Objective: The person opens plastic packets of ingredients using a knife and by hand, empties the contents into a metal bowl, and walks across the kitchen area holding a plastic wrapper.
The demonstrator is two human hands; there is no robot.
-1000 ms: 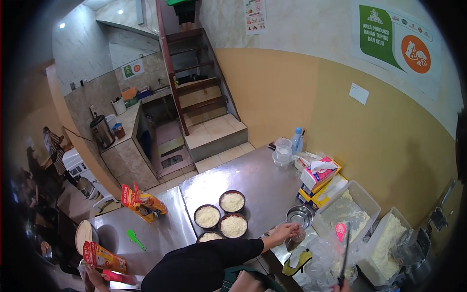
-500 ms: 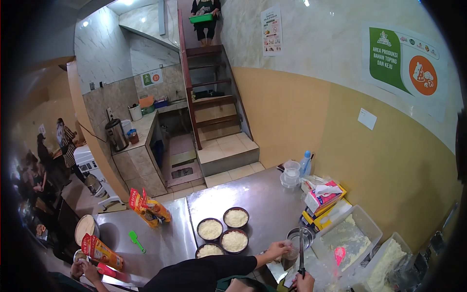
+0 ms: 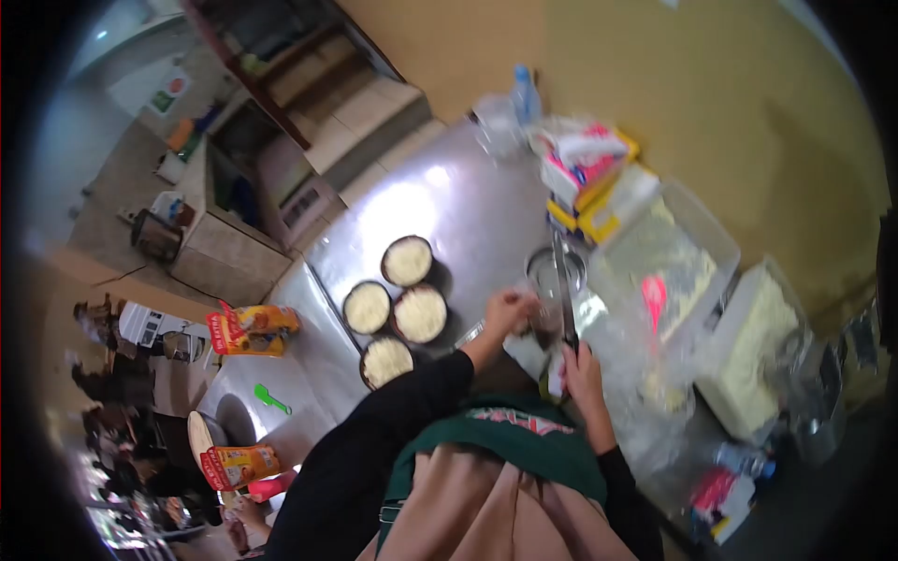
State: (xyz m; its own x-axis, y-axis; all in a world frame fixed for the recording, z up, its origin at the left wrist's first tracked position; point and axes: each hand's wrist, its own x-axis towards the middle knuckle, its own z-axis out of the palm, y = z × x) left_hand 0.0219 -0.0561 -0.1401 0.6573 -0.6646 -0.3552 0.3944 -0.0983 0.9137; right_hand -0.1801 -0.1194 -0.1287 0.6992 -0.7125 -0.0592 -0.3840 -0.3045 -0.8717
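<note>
My right hand [image 3: 582,367] is wrapped round the dark handle of a long knife [image 3: 564,285], whose blade points away from me. The blade crosses the side of a round metal bowl [image 3: 539,266]. To the left of the knife, my left hand [image 3: 510,310] has its fingers pinched together. A blurred, see-through thing [image 3: 544,320] is at its fingertips, and I cannot make out what it is. Left of that hand stand several dark round pans [image 3: 418,314] filled with pale, grated-looking topping.
On the right are a plastic tub [image 3: 720,229] with a pink scoop [image 3: 654,297] and another tub [image 3: 753,365] of pale shreds. Tissue packs [image 3: 585,164] stand behind. Orange pouches [image 3: 253,329] and a green spatula [image 3: 272,400] lie left. A co-worker's hand [image 3: 251,516] shows lower left.
The view has tilted down and turned, so more of the apron and table shows and the person on the stairs is out of sight. The knife stays in my right hand.
</note>
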